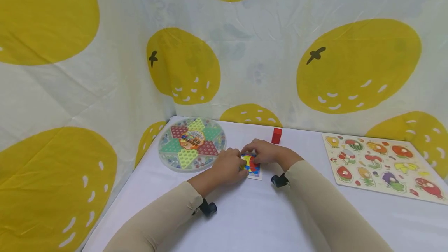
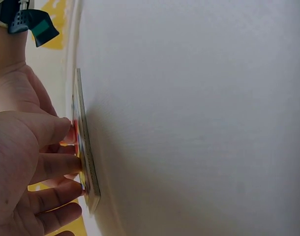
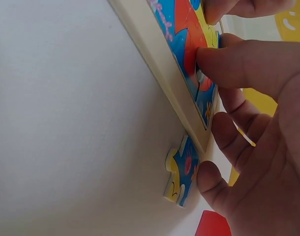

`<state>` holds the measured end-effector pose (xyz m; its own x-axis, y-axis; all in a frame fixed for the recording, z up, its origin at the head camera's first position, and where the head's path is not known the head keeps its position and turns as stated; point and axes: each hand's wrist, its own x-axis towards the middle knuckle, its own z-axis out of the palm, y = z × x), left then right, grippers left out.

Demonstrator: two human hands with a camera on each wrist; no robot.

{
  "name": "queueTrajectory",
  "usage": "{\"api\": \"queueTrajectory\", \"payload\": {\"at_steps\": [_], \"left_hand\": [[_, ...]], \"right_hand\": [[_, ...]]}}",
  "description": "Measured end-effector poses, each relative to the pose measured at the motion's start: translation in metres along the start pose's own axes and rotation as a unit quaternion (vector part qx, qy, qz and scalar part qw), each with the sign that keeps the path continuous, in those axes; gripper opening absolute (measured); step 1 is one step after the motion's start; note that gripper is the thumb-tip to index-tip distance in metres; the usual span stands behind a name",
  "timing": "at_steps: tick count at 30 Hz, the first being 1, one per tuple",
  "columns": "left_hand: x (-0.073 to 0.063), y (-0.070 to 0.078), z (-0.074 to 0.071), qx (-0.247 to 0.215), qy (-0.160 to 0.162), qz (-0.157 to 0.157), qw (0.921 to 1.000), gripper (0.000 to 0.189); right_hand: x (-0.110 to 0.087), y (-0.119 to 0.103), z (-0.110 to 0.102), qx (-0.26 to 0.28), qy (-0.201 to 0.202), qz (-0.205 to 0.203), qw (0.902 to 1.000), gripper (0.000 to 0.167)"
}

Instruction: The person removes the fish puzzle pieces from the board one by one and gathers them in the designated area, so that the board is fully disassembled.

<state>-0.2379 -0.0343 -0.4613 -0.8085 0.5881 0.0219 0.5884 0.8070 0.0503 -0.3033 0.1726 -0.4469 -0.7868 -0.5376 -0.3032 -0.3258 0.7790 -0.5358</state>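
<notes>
A small jigsaw puzzle board (image 1: 255, 176), with a pale frame and a red, yellow and blue picture, lies on the table between both hands. From the left, my left hand (image 1: 228, 166) reaches over it; in the left wrist view its thumb and extended fingers touch the picture side. My right hand (image 1: 265, 152) comes over the far right part, its thumb pressing on the red area of the picture (image 3: 188, 42) in the right wrist view. The other fingers bend loosely past the board's edge. A loose blue and yellow jigsaw piece (image 3: 182, 172) lies beside the frame, near the right fingertips.
A red block (image 1: 276, 136) stands behind the right hand. The round star-patterned marble board (image 1: 168, 162) lies at the left, close to the left hand. At the right is a wooden fruit and vegetable puzzle board (image 1: 332, 162). A lemon-patterned cloth (image 1: 259, 69) hangs behind the table.
</notes>
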Motion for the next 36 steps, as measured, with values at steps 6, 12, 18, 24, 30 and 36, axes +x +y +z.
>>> {"api": "queueTrajectory", "payload": {"at_steps": [6, 12, 18, 24, 30, 36], "left_hand": [[-0.0004, 0.0005, -0.0020, -0.002, -0.001, -0.001, 1.0000, 0.040], [-0.0004, -0.0002, -0.0029, -0.002, -0.002, -0.002, 1.0000, 0.041], [0.0011, -0.0021, -0.0002, 0.001, -0.003, 0.002, 1.0000, 0.041], [0.0014, -0.0024, -0.0011, -0.004, -0.010, 0.003, 0.9999, 0.042], [0.0021, -0.0019, -0.0034, -0.005, -0.009, 0.002, 0.9999, 0.041], [0.0009, 0.0000, -0.0079, -0.005, -0.017, -0.002, 0.9998, 0.041]], "right_hand": [[0.0019, -0.0015, -0.0003, 0.009, 0.004, -0.004, 0.9999, 0.045], [0.0032, -0.0043, -0.0002, -0.006, 0.013, -0.011, 0.9998, 0.044], [0.0018, -0.0050, -0.0008, 0.006, 0.012, 0.002, 0.9999, 0.044], [-0.0003, 0.0003, -0.0010, 0.024, 0.011, -0.005, 0.9996, 0.043], [0.0001, 0.0014, -0.0012, 0.030, 0.019, -0.012, 0.9993, 0.042], [0.0010, -0.0024, -0.0019, 0.025, 0.015, -0.004, 0.9996, 0.042]]}}
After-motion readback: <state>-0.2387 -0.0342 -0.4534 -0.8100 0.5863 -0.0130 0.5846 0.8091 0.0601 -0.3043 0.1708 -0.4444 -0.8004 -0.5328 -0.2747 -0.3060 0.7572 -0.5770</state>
